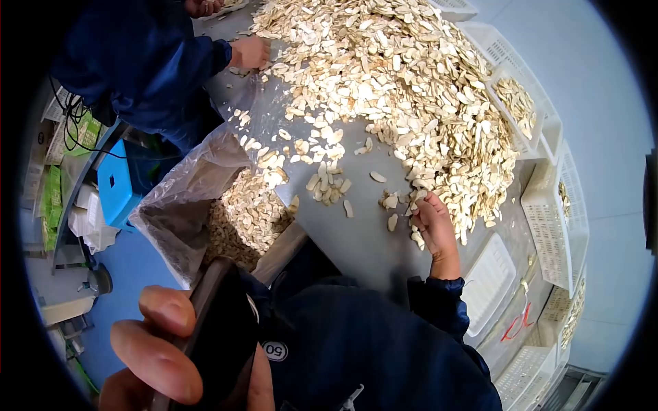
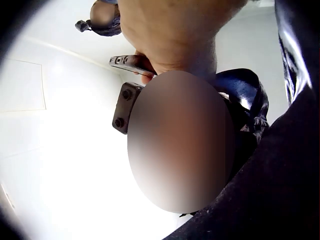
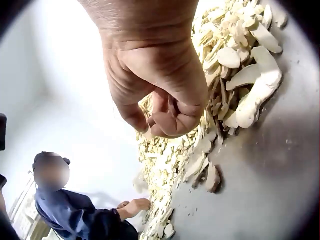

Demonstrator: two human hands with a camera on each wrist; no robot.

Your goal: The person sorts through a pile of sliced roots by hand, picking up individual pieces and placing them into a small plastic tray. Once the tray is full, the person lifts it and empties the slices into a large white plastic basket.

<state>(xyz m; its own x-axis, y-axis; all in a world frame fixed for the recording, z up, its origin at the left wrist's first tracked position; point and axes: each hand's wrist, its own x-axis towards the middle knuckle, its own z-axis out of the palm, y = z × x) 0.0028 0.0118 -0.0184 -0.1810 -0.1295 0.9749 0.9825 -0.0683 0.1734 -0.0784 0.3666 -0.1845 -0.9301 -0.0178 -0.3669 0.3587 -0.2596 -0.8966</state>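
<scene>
My left hand grips a dark, flat phone close to the head camera, fingers on one side and thumb on the other. In the left wrist view the phone's edge shows beyond the hand. At the near edge of a large heap of pale dried slices, my right hand has its thumb and fingers curled together, pinching a slice. The right wrist view shows that hand over the heap, its fingertips largely covering what they hold. Several loose slices lie on the grey table.
A plastic-lined box of slices stands against the table on the left. White baskets line the right side, near a white tray and red-handled scissors. Another person's hand works at the heap's far left. A blue stool stands below.
</scene>
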